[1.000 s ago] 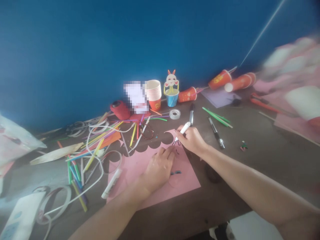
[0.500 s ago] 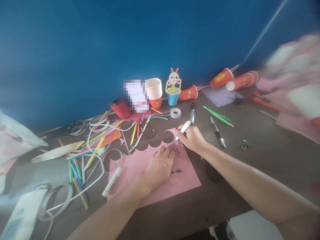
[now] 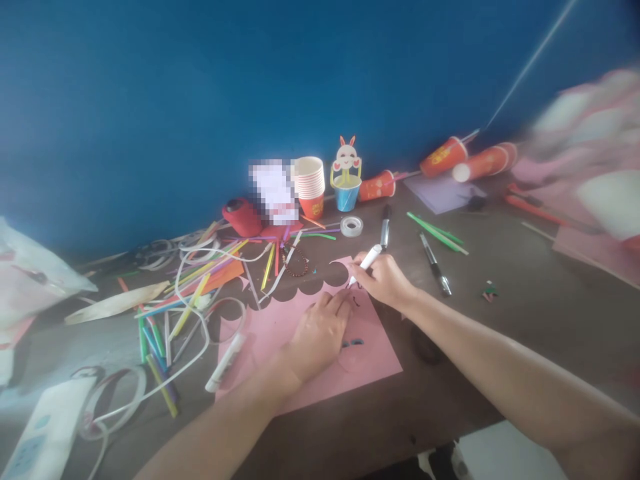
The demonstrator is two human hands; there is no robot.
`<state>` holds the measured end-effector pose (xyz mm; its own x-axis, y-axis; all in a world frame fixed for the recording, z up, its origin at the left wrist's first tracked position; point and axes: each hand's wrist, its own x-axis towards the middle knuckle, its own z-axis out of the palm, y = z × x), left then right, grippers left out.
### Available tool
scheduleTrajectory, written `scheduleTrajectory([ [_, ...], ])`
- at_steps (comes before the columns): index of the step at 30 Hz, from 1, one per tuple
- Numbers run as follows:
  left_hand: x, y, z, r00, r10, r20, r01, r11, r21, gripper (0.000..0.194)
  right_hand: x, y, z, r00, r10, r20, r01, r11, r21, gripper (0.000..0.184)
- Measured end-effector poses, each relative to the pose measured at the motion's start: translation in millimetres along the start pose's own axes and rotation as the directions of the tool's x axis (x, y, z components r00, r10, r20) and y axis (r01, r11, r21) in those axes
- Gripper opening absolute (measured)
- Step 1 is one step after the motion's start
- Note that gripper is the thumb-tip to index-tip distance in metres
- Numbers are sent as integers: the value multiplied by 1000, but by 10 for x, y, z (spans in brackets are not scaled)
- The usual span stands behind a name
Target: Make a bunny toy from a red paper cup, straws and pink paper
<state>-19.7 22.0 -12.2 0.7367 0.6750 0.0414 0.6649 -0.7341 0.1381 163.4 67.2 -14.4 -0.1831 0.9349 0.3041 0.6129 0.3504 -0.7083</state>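
A sheet of pink paper (image 3: 270, 340) with scalloped cut-outs along its far edge lies on the dark table. My left hand (image 3: 323, 327) rests flat on it, fingers stretched toward the far right corner. In my right hand (image 3: 387, 277) is a white marker (image 3: 369, 259), pinched with its tip down on the paper near that corner. Small dark marks show on the sheet by the tip, partly behind my fingers. Another white marker (image 3: 226, 363) lies across the paper's left edge.
Several coloured straws (image 3: 157, 347) and a white cable (image 3: 203, 327) lie to the left, near a power strip (image 3: 50, 427). Behind the paper stand stacked paper cups (image 3: 311, 190), a blue cup (image 3: 347, 193) with a rabbit figure, and a tape roll (image 3: 351, 227). A pen (image 3: 436, 263) lies right.
The white marker's tip has shifted slightly left and down in my right hand, and the marker leans more. My left hand stays in place on the paper.
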Motion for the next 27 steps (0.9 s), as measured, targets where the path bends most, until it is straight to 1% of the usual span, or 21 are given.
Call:
scheduleTrajectory([
  [2,-3,-3,2,1000,1,-1,-1,1000,8,34,0,-6,2,1000,-8,11,8,1000,-10,24],
  [6,-8,-7,4,1000,3,-10,-3,1000,26,35,1,5,2,998,43,-45,-45,998,-35,24],
  [10,-5,-7,-1,1000,8,2,-8,1000,8,34,1,30,4,1000,9,-6,-9,1000,-11,23],
  [14,-5,-7,5,1000,-5,3,5,1000,7,35,4,32,8,998,41,-37,-42,999,-28,22],
  [18,-6,-11,21,1000,3,1,-3,1000,-7,35,9,11,-3,1000,23,-20,-24,999,-22,23],
  [21,-4,-14,29,1000,2,-4,-2,1000,-5,34,17,27,-34,994,65,-91,-69,997,-37,25],
  [24,-6,-20,29,1000,2,-5,-2,1000,-1,32,30,75,-75,977,126,-175,-130,991,-12,28],
  [25,-9,-21,27,1000,6,-6,-6,1000,-6,31,34,93,-85,974,138,-179,-140,990,-2,28],
  [27,-14,-25,19,1000,14,-9,-14,1000,-20,32,42,120,-95,979,145,-146,-145,989,14,30],
])
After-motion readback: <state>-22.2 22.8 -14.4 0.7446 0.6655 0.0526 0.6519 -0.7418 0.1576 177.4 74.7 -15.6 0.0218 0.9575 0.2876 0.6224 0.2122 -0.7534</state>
